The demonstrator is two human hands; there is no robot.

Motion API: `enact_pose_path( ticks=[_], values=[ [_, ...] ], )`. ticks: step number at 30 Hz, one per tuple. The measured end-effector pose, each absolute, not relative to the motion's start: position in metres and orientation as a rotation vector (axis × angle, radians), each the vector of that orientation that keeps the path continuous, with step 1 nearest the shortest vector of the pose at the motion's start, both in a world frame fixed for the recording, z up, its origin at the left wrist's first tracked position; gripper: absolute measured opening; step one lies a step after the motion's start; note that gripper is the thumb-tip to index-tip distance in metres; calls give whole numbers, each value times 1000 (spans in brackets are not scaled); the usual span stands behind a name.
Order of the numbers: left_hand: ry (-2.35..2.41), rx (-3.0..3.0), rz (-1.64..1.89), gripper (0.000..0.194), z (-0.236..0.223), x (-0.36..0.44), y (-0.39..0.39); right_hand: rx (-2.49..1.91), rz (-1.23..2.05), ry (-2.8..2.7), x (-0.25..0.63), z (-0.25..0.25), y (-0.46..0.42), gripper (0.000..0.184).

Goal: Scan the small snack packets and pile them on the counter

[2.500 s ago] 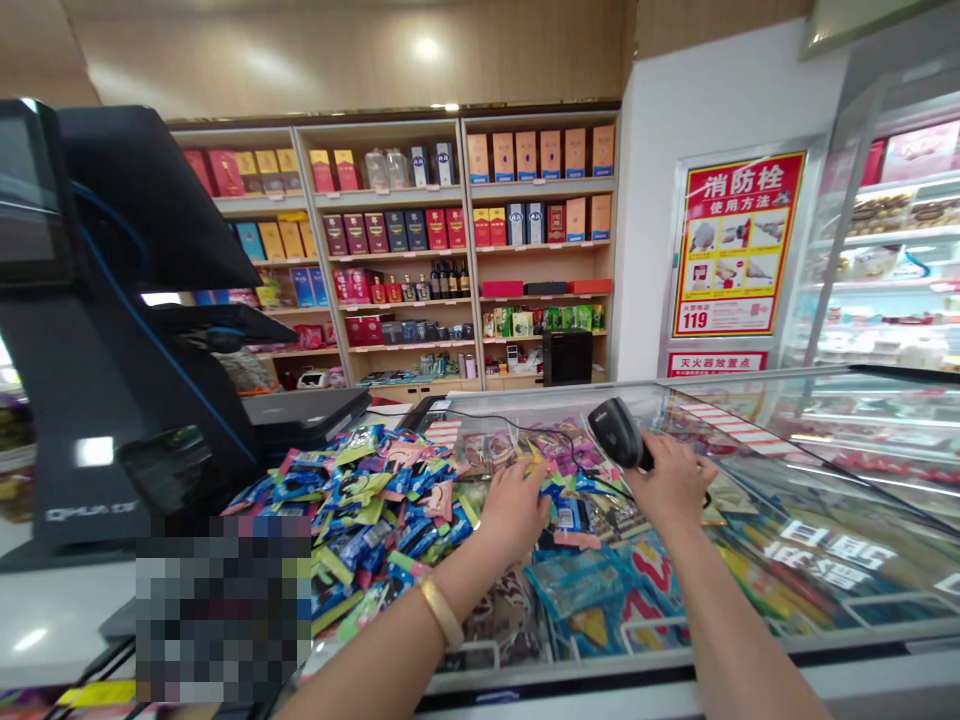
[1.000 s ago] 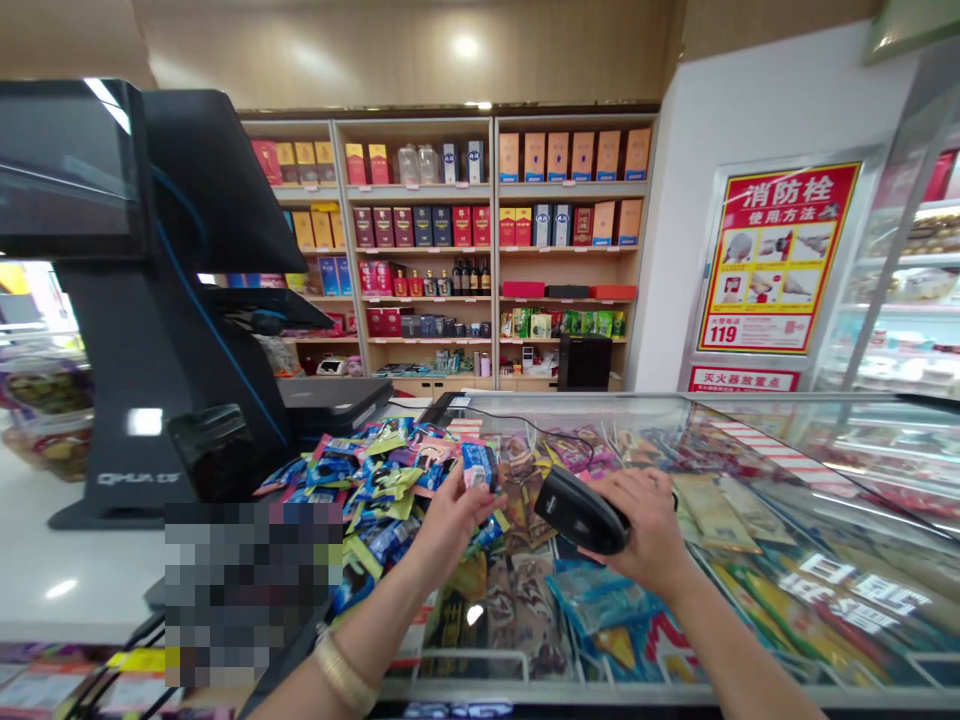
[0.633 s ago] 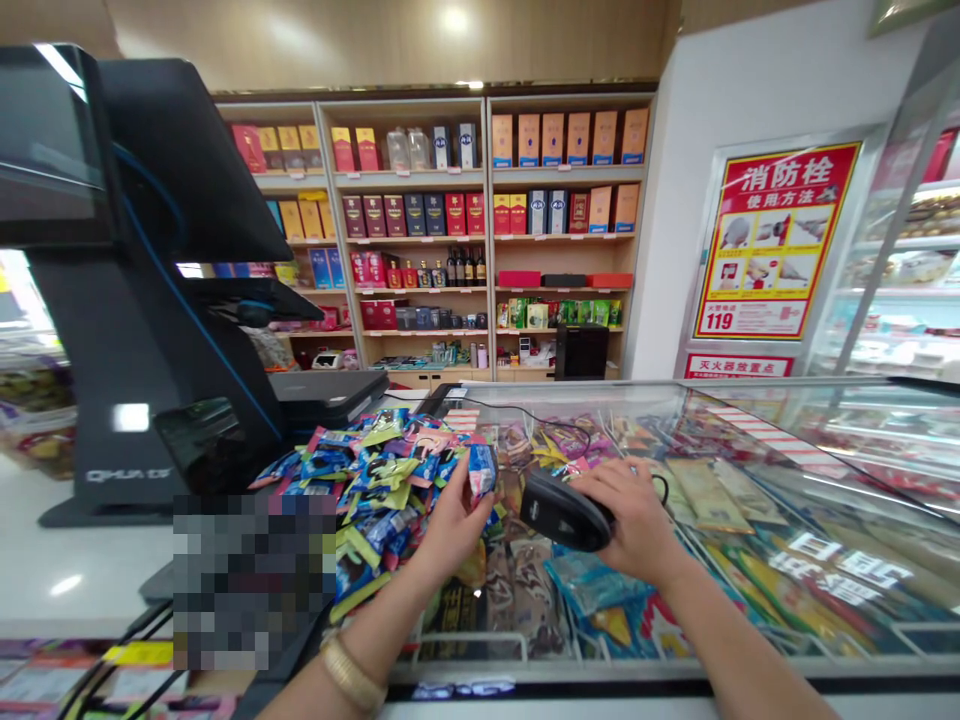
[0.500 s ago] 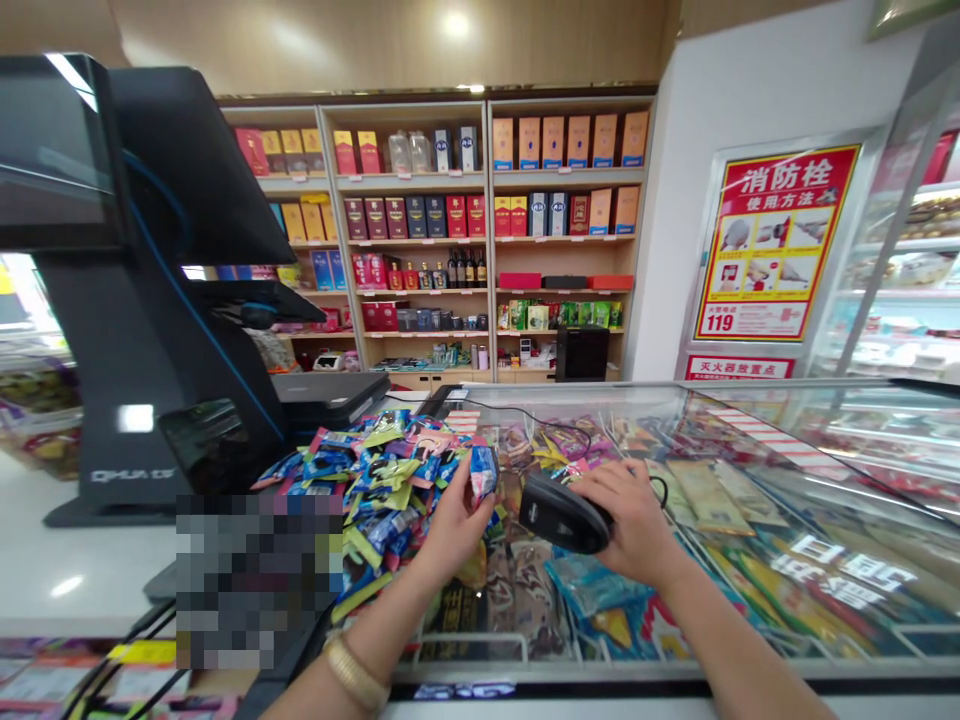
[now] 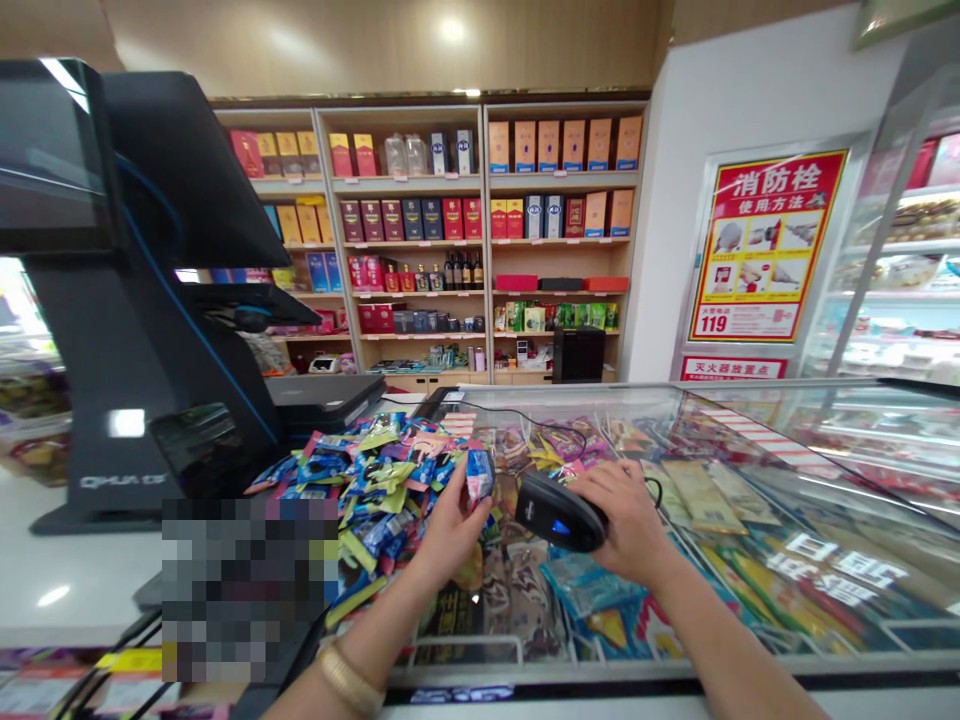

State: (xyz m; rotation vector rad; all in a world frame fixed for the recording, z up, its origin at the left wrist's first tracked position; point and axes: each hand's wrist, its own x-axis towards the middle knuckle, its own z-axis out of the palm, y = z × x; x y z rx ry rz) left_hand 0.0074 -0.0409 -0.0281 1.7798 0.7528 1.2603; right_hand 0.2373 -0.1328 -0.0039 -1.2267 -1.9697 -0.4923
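Between the thumb and fingers of my left hand (image 5: 456, 520) is a small blue candy packet (image 5: 480, 474), held upright at the right edge of a heap of wrapped candies (image 5: 386, 480). My right hand (image 5: 622, 515) is wrapped around a black barcode scanner (image 5: 559, 512). The scanner's head points left toward the packet, a short gap away, and a blue light shows on its body. Both hands are above the glass top of a chest freezer (image 5: 517, 645), where packaged goods show through.
A black cash register (image 5: 172, 300) stands at the left on a white counter (image 5: 45, 580). The scanner's cable (image 5: 525, 412) runs across the glass behind my hands. Shelves of boxes and bottles (image 5: 420, 220) line the back wall, beside a red fire-hydrant poster (image 5: 769, 245).
A blue light now shows on the scanner. The packet is turned slightly in my left hand. The whole view has shifted a little; both hands keep their grips.
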Motion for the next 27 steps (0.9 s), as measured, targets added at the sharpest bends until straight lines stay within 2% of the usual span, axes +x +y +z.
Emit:
enact_pose_path(
  ticks=[4, 8, 12, 18, 21, 27],
  values=[
    [781, 1810, 1214, 61, -22, 9, -43, -1353, -685, -1753, 257, -8, -127, 27],
    [884, 2294, 1124, 52, -12, 30, -43, -1527, -887, -1434, 288, -14, -121, 28],
    [976, 2662, 880, 53, -11, 64, -39, -1595, -943, -1306, 308, -21, -118, 28],
    [1299, 2867, 567, 53, -21, 96, -35, -1671, -1011, -1241, 315, -28, -113, 29],
    [1413, 2934, 584, 52, -21, 100, -40, -1705, -1022, -1201, 316, -30, -112, 28],
    [1223, 2967, 794, 45, -2, 72, -47, -1714, -993, -1291, 312, -33, -112, 36]
  ],
)
